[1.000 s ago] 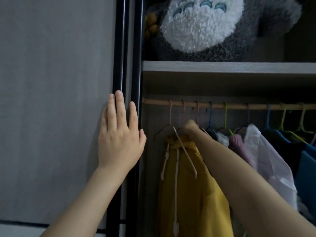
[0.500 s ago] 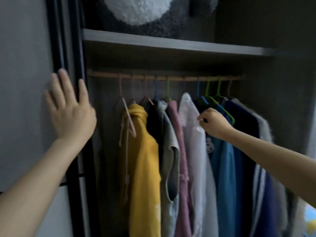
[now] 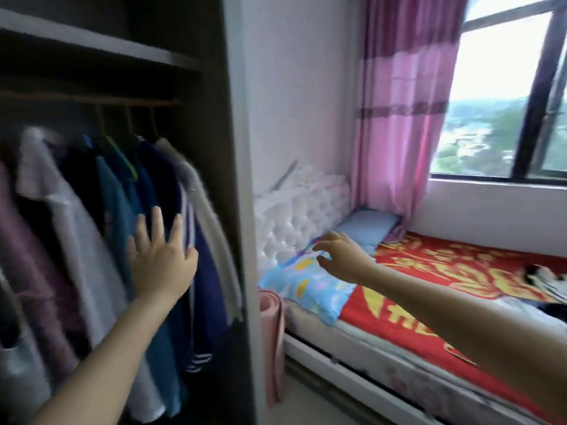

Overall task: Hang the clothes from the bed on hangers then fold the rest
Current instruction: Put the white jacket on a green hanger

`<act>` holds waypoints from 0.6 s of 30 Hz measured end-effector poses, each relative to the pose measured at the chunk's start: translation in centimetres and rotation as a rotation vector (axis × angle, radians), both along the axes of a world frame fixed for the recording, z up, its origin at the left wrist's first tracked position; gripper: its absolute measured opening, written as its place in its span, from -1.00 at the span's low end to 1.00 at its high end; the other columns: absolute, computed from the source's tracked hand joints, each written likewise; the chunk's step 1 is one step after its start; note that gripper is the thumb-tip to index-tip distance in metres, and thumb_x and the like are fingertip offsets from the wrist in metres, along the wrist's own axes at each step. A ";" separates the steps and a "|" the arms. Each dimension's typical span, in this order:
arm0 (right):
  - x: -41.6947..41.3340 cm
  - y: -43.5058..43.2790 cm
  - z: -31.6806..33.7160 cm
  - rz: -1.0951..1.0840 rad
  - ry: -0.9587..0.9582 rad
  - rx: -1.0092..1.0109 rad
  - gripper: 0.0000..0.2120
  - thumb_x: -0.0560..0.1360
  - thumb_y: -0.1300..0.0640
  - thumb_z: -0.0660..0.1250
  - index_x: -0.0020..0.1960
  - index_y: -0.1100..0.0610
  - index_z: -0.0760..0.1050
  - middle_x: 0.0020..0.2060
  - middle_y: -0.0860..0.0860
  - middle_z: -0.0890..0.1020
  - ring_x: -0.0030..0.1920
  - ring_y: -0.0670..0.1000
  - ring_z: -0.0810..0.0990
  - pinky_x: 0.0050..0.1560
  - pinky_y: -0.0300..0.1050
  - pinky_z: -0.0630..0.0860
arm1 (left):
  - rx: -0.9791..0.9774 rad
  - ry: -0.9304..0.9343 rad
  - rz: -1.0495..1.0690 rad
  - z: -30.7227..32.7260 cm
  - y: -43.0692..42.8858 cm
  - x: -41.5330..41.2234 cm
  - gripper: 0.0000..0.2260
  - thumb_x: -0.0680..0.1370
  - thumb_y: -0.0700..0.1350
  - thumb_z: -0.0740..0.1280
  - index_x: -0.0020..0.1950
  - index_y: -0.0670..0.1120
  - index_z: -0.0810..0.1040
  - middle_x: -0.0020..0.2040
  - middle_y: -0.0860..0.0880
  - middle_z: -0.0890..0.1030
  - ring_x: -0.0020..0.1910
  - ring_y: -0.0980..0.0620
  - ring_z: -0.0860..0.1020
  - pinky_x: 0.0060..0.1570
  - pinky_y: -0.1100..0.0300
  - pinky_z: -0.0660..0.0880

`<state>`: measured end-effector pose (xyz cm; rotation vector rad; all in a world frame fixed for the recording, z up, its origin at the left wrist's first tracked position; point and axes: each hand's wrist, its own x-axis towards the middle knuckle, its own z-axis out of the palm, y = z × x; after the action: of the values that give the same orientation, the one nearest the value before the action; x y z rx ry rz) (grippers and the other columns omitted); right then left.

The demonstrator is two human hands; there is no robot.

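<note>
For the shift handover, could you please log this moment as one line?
left hand: open, at hung clothes | right hand: open, empty, toward bed | loose clothes: on bed, untouched

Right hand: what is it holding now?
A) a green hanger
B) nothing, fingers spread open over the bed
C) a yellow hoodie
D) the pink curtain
B: the right hand is empty, its fingers spread in the air above the blue patterned pillow at the head of the bed; the green hanger is on the wardrobe rail.
</note>
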<state>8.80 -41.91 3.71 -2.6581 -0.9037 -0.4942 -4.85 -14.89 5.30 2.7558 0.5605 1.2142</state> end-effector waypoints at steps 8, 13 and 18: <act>-2.2 -25.0 -5.6 -0.387 0.131 -0.009 -0.68 0.56 0.04 0.23 0.28 0.06 0.50 0.25 0.05 0.44 0.29 0.10 0.35 0.24 -0.08 0.31 | -0.093 0.203 -0.381 -7.0 -22.1 11.6 -0.45 0.50 -0.11 0.33 0.47 -0.13 0.28 0.51 -0.24 0.12 0.47 -0.24 0.07 0.39 -0.11 0.06; -4.4 -37.1 -9.0 -0.658 0.237 0.056 -0.69 0.57 0.03 0.21 0.27 0.08 0.51 0.27 0.04 0.44 0.33 0.09 0.32 0.25 -0.07 0.30 | -0.088 0.286 -0.651 -10.0 -34.9 16.9 -0.47 0.53 -0.09 0.29 0.49 -0.07 0.27 0.52 -0.21 0.11 0.49 -0.20 0.05 0.39 -0.12 0.07; -5.4 -46.5 -12.1 -0.939 0.362 0.234 -0.67 0.56 0.08 0.25 0.29 0.16 0.49 0.25 0.10 0.45 0.33 0.08 0.34 0.32 -0.10 0.29 | -0.118 0.400 -0.875 -13.9 -47.1 21.4 -0.46 0.55 -0.03 0.26 0.51 -0.03 0.20 0.53 -0.18 0.08 0.50 -0.18 0.00 0.40 -0.11 0.08</act>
<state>3.44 -88.42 -8.35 -2.6641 0.5170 -0.2493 16.54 -61.94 -8.57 2.6213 -0.5156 0.4180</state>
